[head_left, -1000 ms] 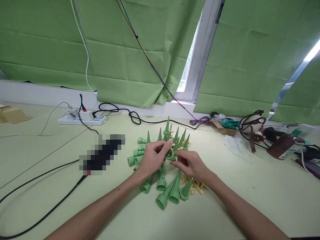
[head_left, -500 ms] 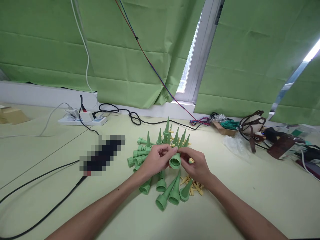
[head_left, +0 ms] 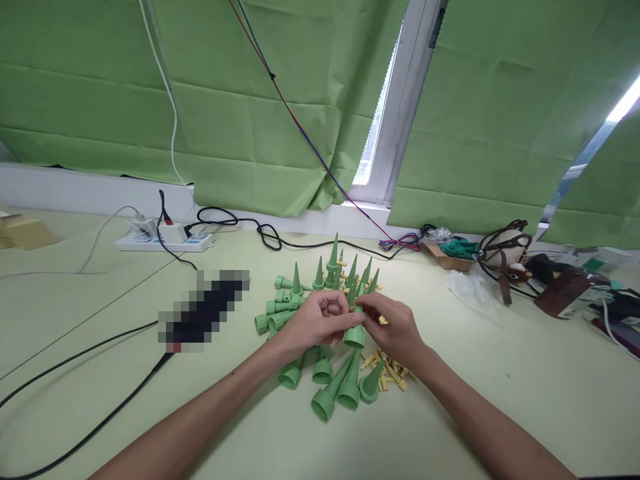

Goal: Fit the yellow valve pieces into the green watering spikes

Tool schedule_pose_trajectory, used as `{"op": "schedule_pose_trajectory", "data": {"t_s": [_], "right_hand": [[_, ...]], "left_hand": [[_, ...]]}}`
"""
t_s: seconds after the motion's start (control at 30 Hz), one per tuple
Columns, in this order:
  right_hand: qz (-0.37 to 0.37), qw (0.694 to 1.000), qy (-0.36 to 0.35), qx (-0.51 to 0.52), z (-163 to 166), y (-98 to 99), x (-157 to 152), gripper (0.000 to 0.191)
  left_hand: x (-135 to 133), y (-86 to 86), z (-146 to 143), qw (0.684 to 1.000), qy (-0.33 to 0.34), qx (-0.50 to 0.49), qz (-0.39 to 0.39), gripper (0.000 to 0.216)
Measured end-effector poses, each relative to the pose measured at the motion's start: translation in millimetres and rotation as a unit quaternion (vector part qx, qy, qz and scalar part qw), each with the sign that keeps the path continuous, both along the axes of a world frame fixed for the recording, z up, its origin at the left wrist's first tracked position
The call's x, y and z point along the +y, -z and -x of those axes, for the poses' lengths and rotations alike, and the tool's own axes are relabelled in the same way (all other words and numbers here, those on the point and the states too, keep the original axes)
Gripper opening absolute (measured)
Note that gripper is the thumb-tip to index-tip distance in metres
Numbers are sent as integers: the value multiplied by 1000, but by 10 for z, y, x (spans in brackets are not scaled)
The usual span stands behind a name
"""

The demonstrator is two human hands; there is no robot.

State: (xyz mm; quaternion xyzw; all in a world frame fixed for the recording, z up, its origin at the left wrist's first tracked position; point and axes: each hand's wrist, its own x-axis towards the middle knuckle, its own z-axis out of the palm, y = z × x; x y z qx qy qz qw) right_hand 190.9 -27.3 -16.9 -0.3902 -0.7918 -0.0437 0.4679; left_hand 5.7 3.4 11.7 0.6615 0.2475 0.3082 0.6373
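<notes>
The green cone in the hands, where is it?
Head view, centre: the green cone is pinched between the left hand and the right hand, just above the lying cones.

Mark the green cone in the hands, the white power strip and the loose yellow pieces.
green cone [head_left: 355,337]: head view, on its wide open end.
white power strip [head_left: 197,242]: head view, near its right end.
yellow pieces [head_left: 393,375]: head view, middle of the pile.

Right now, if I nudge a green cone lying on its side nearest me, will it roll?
Probably in a curve, not straight: the lying green cone tapers from a wide round mouth to a point. Likely light and stiff too: the left hand and right hand carry the held cone by fingertips alone.
</notes>
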Motion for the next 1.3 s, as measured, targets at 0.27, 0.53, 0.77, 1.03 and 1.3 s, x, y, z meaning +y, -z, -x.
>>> {"op": "schedule_pose_trajectory", "data": {"t_s": [0.27,0.53,0.77,1.03,1.3], "right_hand": [[57,994,13,97,-23,-50,0,29],[125,981,132,-69,-115,-53,100,9],[211,952,161,-151,-146,26,152,9],[239,939,181,-167,-147,58,147,8],[281,929,176,-167,-136,56,137,8]], "left_hand": [[38,42,3,998,-47,-22,-20,38],[43,82,-31,955,-221,46,-194,32],[52,117,-18,906,-223,168,-316,17],[66,142,-19,871,-205,240,-377,22],[80,156,-14,860,-200,262,-389,26]]}}
